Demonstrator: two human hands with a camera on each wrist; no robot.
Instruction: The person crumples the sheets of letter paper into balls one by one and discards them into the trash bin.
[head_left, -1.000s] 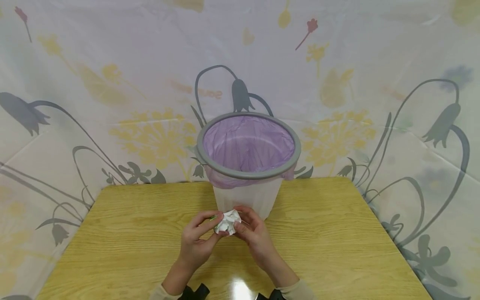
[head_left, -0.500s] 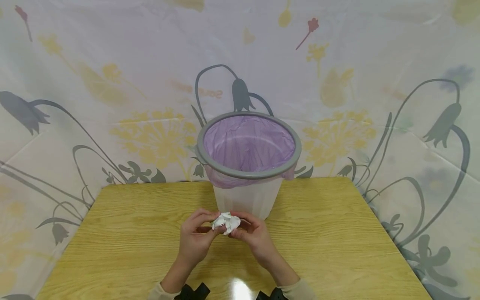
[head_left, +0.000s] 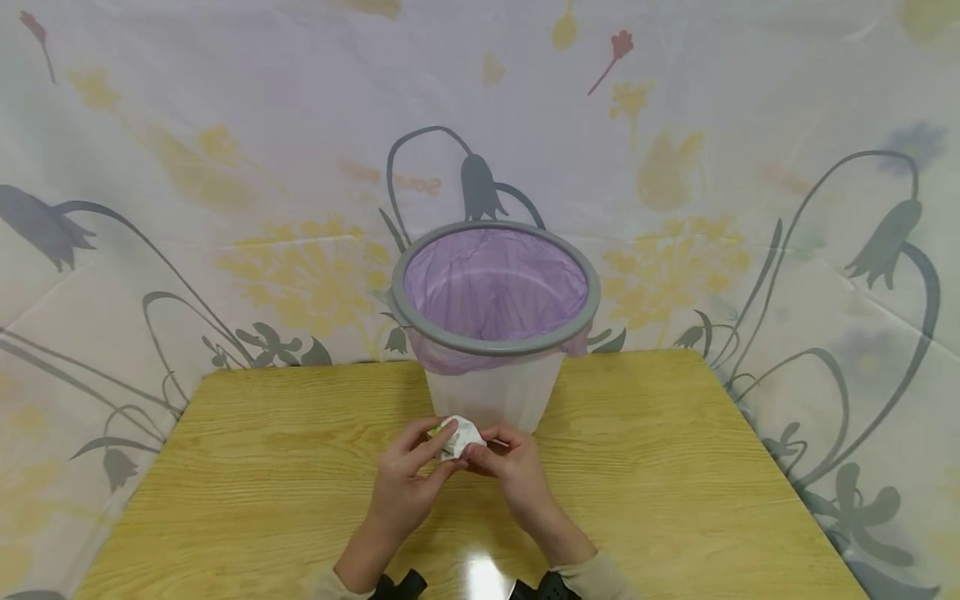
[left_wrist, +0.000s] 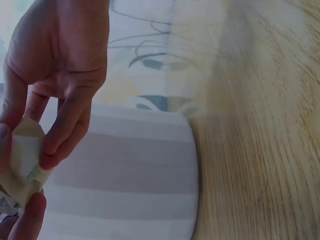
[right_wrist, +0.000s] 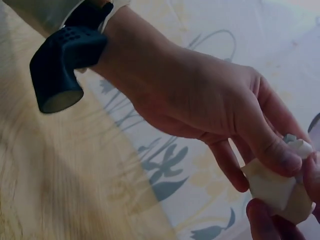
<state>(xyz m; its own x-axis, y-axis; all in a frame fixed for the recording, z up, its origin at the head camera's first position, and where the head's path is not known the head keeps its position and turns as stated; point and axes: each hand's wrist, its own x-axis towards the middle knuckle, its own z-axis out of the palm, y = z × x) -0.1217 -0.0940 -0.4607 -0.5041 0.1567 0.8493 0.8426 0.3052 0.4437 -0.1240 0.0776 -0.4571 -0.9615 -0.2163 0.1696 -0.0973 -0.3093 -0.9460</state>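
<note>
Both hands pinch a crumpled piece of white paper (head_left: 461, 439) with a bit of green on it. The left hand (head_left: 408, 477) grips its left side and the right hand (head_left: 519, 473) its right side, with fingers curled and thumbs on the near side. In the left wrist view the right hand (left_wrist: 65, 55) reaches down to the paper (left_wrist: 26, 152). The right wrist view has the left hand (right_wrist: 195, 97) with its thumb over the paper (right_wrist: 275, 191). Close behind the hands stands a waste bin (head_left: 491, 387), upright.
The bin has a grey oval rim (head_left: 498, 343) and a purple liner (head_left: 495, 283) folded over its edge. It stands on a yellow wood-grain table (head_left: 637, 467). A flower-patterned curtain (head_left: 300, 100) hangs behind and around the table.
The paper has been turned between the fingers, and its green part shows again at the left. Both hands stay before the bin, having moved slightly to the right. The bin stays in place.
</note>
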